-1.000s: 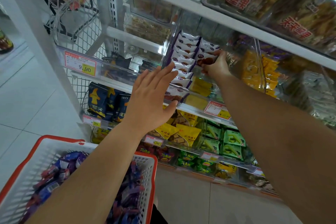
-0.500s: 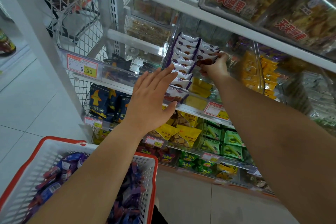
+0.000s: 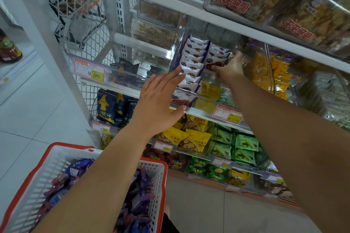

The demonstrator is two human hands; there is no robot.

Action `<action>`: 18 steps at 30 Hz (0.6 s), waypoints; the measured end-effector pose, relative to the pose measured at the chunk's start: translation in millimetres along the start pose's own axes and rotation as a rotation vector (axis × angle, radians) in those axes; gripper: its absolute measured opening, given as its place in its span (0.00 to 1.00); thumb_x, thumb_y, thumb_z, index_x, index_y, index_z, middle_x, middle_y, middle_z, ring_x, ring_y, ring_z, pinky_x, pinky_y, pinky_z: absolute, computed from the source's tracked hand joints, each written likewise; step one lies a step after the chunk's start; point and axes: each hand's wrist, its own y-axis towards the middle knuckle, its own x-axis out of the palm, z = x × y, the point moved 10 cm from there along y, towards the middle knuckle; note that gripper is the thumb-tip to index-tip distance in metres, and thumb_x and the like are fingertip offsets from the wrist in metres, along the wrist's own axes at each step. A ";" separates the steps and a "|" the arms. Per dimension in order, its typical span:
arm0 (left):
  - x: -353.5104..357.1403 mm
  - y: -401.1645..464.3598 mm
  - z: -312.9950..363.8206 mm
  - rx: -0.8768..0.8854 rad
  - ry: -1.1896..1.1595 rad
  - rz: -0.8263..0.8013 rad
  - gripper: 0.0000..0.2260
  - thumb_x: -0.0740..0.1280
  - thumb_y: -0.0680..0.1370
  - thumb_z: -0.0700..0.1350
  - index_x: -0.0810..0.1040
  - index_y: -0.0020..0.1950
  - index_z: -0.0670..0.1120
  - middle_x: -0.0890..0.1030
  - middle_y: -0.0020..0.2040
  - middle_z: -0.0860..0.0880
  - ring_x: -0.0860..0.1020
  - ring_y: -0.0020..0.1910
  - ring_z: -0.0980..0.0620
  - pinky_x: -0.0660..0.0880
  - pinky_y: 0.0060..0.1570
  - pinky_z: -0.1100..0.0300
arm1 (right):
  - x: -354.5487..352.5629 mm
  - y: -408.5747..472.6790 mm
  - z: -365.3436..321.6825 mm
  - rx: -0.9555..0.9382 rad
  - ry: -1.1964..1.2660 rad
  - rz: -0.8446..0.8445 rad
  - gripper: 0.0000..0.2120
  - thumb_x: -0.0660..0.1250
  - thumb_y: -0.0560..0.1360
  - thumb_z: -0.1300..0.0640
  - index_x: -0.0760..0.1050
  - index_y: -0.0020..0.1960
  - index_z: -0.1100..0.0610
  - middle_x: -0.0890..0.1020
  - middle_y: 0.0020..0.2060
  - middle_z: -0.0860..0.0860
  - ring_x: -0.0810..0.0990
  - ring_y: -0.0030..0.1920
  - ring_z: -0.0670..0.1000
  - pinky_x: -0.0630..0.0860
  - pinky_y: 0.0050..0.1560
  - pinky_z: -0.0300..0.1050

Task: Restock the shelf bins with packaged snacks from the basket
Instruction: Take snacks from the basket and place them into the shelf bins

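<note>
A clear shelf bin [image 3: 175, 56] holds two rows of white-and-purple snack packs [image 3: 191, 62]. My right hand [image 3: 230, 68] reaches into the bin and pinches the front pack of the right row [image 3: 216, 61] between thumb and fingers. My left hand [image 3: 161, 100] is flat with straight fingers against the bin's front left side, fingertips beside the left row. A white basket with a red rim [image 3: 162, 179] sits at the lower left, holding several purple and blue snack packs [image 3: 138, 196].
Neighbouring bins hold yellow packs [image 3: 280, 75] to the right and dark packs [image 3: 125, 67] to the left. Lower shelves carry yellow bags [image 3: 197, 138] and green matcha packs [image 3: 246, 143]. A white upright post [image 3: 47, 30] stands on the left, with tiled floor [image 3: 28, 119] beyond.
My right hand has shifted slightly along the right row of packs while keeping its hold. My left hand stays flat against the bin.
</note>
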 end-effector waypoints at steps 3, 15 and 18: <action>-0.6 -1.0 0.3 -0.001 -0.010 -0.011 0.33 0.67 0.75 0.56 0.61 0.78 0.54 0.58 0.79 0.58 0.57 0.78 0.54 0.43 0.77 0.57 | -9.9 -11.8 -13.2 -0.083 -0.124 0.023 0.43 0.77 0.70 0.56 0.54 0.75 0.51 0.67 0.70 0.57 0.73 0.65 0.58 0.76 0.62 0.57; -45.8 -51.1 7.5 0.018 -0.254 0.169 0.12 0.65 0.78 0.44 0.80 0.60 0.44 0.81 0.59 0.50 0.74 0.64 0.53 0.64 0.66 0.67 | -18.4 -163.0 -58.3 -0.402 0.068 -0.028 0.14 0.69 0.75 0.58 0.71 0.59 0.52 0.76 0.48 0.43 0.75 0.44 0.38 0.72 0.47 0.34; -37.8 -106.1 -26.5 -0.142 -0.278 0.099 0.10 0.65 0.79 0.44 0.80 0.59 0.46 0.80 0.55 0.53 0.76 0.57 0.57 0.71 0.59 0.65 | 2.0 -234.3 -65.7 -0.612 0.144 -0.050 0.10 0.68 0.77 0.60 0.72 0.56 0.51 0.75 0.48 0.40 0.73 0.50 0.33 0.69 0.52 0.27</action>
